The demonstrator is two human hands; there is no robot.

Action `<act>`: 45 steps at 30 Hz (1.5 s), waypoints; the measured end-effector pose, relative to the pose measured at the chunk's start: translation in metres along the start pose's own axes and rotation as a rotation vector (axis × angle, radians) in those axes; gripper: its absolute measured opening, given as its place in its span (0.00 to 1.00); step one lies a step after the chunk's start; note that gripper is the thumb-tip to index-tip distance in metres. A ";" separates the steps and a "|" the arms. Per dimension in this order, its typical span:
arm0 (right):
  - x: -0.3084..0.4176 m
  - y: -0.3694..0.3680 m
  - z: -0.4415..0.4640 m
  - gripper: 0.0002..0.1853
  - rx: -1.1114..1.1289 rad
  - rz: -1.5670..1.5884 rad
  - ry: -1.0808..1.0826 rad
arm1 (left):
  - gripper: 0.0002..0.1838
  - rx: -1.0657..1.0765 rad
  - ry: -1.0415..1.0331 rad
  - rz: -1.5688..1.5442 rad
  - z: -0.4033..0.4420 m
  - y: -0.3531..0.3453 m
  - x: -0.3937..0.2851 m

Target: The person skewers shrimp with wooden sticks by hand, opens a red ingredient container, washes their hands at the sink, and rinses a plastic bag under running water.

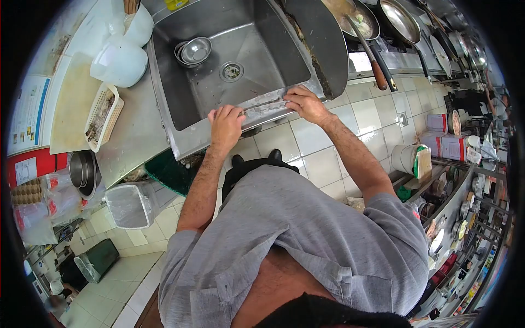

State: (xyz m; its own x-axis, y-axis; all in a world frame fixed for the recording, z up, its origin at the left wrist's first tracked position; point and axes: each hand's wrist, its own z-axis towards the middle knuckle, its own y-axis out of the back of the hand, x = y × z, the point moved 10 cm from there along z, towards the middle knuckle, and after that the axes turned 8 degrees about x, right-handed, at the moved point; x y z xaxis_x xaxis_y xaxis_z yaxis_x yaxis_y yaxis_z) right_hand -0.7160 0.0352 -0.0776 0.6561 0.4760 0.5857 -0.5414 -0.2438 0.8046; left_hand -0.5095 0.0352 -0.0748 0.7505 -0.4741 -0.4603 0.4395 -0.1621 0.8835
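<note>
My left hand (226, 127) rests at the front rim of the steel sink (188, 136), its fingers curled in a pinch. A little farther right along that rim, my right hand (306, 104) has its thumb and fingers pressed together. A thin dark line runs between the two sets of fingertips; whether it is a held strip or a mark on the wet rim I cannot tell. Inside the basin, small metal bowls (196, 51) sit stacked at the left wall. Food scraps lie in the drain (231, 71).
On the left counter are a white basket (113, 121) and a white tub (119, 61). Pans (399, 22) stand on the stove at right, with a wooden handle (378, 75) jutting out. A lined bin (130, 206) stands on the floor at left; shelves line the right.
</note>
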 end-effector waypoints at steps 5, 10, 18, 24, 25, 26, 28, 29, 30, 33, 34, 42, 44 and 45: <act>0.010 0.023 -0.006 0.16 -0.166 0.034 -0.032 | 0.15 -0.182 -0.118 0.027 0.018 0.017 -0.064; 0.017 0.014 -0.004 0.11 -0.089 -0.077 0.122 | 0.15 -0.153 -0.260 0.043 0.049 -0.030 -0.098; 0.024 0.016 -0.006 0.10 -0.130 -0.175 0.196 | 0.10 -0.131 -0.264 0.054 0.057 -0.041 -0.099; 0.021 0.010 -0.002 0.10 -0.067 -0.179 0.200 | 0.09 -0.052 -0.274 0.058 0.058 -0.045 -0.099; 0.022 0.008 -0.003 0.10 -0.081 -0.201 0.259 | 0.09 -0.062 -0.280 0.056 0.060 -0.045 -0.099; 0.021 0.006 -0.003 0.10 -0.083 -0.217 0.261 | 0.09 -0.062 -0.300 0.051 0.059 -0.045 -0.101; 0.024 0.011 -0.004 0.11 -0.133 -0.208 0.325 | 0.10 -0.086 -0.340 0.049 0.061 -0.043 -0.103; 0.023 0.011 -0.004 0.11 -0.134 -0.199 0.324 | 0.10 -0.098 -0.354 0.038 0.060 -0.044 -0.103; 0.022 0.012 -0.004 0.12 -0.135 -0.189 0.323 | 0.10 -0.108 -0.366 0.028 0.059 -0.044 -0.103; 0.021 0.015 -0.003 0.13 -0.120 -0.169 0.331 | 0.11 -0.101 -0.375 0.024 0.060 -0.044 -0.104; 0.022 0.017 -0.003 0.12 -0.117 -0.153 0.337 | 0.11 -0.112 -0.382 0.024 0.060 -0.043 -0.105; 0.019 0.020 0.005 0.07 0.050 -0.030 0.351 | 0.13 -0.042 -0.366 0.018 0.060 -0.048 -0.102; 0.022 0.028 0.004 0.08 -0.023 0.012 0.269 | 0.12 -0.027 -0.312 0.000 0.062 -0.046 -0.101; 0.023 0.028 0.003 0.09 -0.052 0.009 0.254 | 0.11 -0.081 -0.325 -0.015 0.061 -0.040 -0.105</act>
State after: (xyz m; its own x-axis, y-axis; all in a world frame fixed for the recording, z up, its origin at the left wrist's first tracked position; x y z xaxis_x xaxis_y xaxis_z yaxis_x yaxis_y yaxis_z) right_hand -0.7144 0.0367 -0.0414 0.5015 0.6723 0.5446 -0.5776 -0.2085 0.7893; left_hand -0.6365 0.0385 -0.0564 0.5528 -0.7257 -0.4096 0.4964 -0.1081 0.8614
